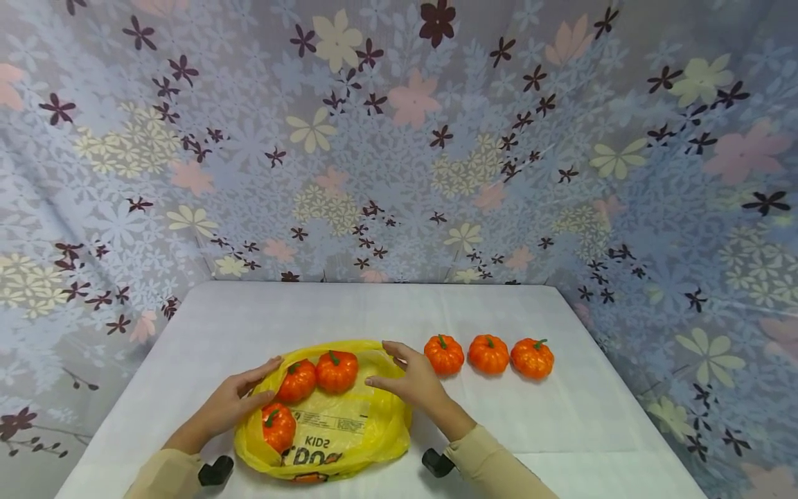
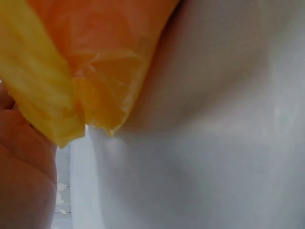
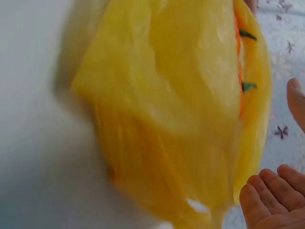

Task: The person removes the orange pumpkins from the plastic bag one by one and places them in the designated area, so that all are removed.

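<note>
A yellow plastic bag [image 1: 349,443] with dark print lies spread with its mouth up on the table. Three small orange pumpkins with green stems are inside: one pumpkin [image 1: 337,372] at the back, another pumpkin [image 1: 297,381] beside it, and a third pumpkin [image 1: 278,427] at the left front. My left hand [image 1: 233,398] lies along the bag's left rim, fingers extended and thumb apart. At the right rear rim is my right hand [image 1: 416,378], its thumb spread from the fingers. In the right wrist view, the right fingers [image 3: 274,193] are fairly straight with nothing between them.
Right of the bag, three more orange pumpkins stand in a row: a left one [image 1: 444,355], a middle one [image 1: 489,355] and a right one [image 1: 533,358]. They rest on a white-covered table [image 1: 561,430]. A flowered curtain [image 1: 399,173] hangs behind and at both sides.
</note>
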Motion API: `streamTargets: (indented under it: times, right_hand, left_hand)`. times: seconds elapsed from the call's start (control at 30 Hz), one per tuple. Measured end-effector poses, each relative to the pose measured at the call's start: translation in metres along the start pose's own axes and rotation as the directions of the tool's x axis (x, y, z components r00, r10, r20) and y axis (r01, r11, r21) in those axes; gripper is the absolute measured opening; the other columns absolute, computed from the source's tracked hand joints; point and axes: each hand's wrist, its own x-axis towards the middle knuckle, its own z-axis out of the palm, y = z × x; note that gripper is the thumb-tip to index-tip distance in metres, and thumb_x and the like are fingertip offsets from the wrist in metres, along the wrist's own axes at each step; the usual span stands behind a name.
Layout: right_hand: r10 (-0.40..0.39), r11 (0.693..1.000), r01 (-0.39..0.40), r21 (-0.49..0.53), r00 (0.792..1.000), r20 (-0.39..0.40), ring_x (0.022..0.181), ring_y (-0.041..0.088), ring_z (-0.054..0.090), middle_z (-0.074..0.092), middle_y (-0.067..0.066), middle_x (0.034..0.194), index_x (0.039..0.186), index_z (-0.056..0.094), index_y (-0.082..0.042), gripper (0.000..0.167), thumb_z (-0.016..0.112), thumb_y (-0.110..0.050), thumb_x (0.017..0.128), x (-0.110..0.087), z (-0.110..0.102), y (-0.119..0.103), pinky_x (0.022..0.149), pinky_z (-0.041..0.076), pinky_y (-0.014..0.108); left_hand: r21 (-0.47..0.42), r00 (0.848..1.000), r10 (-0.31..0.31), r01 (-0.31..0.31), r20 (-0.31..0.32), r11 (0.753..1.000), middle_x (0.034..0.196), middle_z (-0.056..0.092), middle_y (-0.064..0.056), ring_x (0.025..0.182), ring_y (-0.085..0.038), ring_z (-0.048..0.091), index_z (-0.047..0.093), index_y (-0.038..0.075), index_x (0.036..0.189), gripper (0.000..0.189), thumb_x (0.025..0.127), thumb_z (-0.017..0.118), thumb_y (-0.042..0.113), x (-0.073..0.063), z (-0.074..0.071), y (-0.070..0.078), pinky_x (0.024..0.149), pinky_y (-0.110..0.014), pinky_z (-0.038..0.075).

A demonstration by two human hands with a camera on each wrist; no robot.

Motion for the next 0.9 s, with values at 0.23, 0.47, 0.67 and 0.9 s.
streamTargets:
  times: [0.23,0.47,0.67,0.9]
  right_hand:
    - [0.003,0.995,0.004,-0.095,0.997,0.073,0.129,0.031,0.055,0.057,0.016,0.141,0.143,0.053,-0.002,0.080,0.086,-0.040,0.080,0.002,0.028,0.005,0.106,0.048,0.040]
    - [0.046,0.992,-0.043,-0.119,0.999,0.023,0.125,0.036,0.057,0.057,0.018,0.140,0.144,0.052,-0.001,0.085,0.088,-0.039,0.077,0.000,0.047,0.011,0.101,0.051,0.045]
    - [0.054,0.991,-0.054,-0.118,0.999,-0.005,0.124,0.037,0.058,0.056,0.019,0.142,0.145,0.050,-0.001,0.092,0.091,-0.040,0.072,0.007,0.056,0.013,0.099,0.053,0.045]
    - [0.082,0.990,-0.083,-0.111,0.997,-0.016,0.128,0.034,0.055,0.055,0.018,0.142,0.147,0.046,0.001,0.097,0.092,-0.038,0.071,0.016,0.066,0.010,0.102,0.050,0.043]
  left_hand:
    - [0.007,1.000,-0.008,0.008,0.020,1.000,0.156,0.040,-0.012,0.144,-0.041,0.032,0.047,0.008,0.151,0.057,0.100,0.064,0.028,-0.002,0.002,-0.003,0.114,-0.057,0.028]
    - [0.023,1.000,0.007,-0.007,0.022,1.000,0.154,0.044,-0.011,0.141,-0.033,0.035,0.049,0.010,0.150,0.054,0.100,0.063,0.026,-0.003,0.006,-0.004,0.111,-0.029,0.033]
    - [0.021,1.000,0.000,-0.001,0.028,1.000,0.155,0.041,-0.013,0.143,-0.041,0.034,0.048,0.008,0.151,0.057,0.100,0.063,0.028,0.002,0.004,-0.002,0.114,-0.048,0.031]
    - [0.013,1.000,-0.022,0.022,0.013,1.000,0.155,0.040,-0.014,0.144,-0.043,0.032,0.047,0.007,0.151,0.059,0.099,0.065,0.030,0.009,0.001,0.000,0.113,-0.062,0.026]
